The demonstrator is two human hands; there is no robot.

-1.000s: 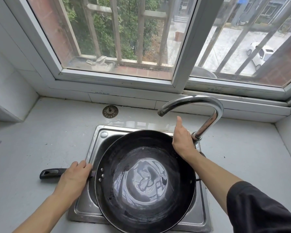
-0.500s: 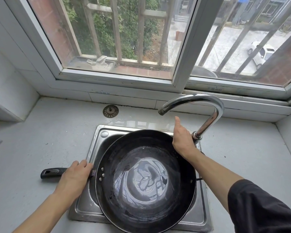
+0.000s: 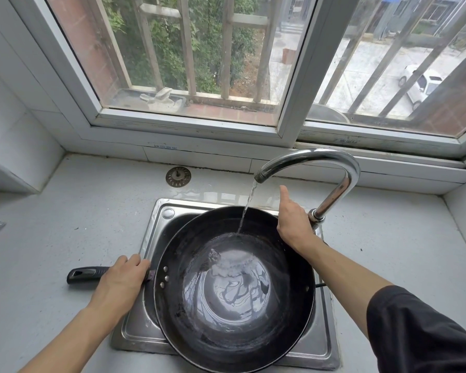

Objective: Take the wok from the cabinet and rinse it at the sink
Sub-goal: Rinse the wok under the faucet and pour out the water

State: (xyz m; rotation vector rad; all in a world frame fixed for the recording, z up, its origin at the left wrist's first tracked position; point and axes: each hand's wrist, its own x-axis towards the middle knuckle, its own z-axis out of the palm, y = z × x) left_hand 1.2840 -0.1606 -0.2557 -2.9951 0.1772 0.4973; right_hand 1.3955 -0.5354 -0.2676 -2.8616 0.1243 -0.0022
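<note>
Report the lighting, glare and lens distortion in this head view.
Head view: soft daylight through the window, no hard shadows; bright reflections on the wet bottom of the wok and the chrome faucet; wide-angle lens bows the window frame and counter edges; the picture is sharp, the water stream slightly streaked.

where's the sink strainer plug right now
In the head view the strainer plug lies on the counter behind the sink's back left corner, near the wall below the window, left of the faucet spout.
</note>
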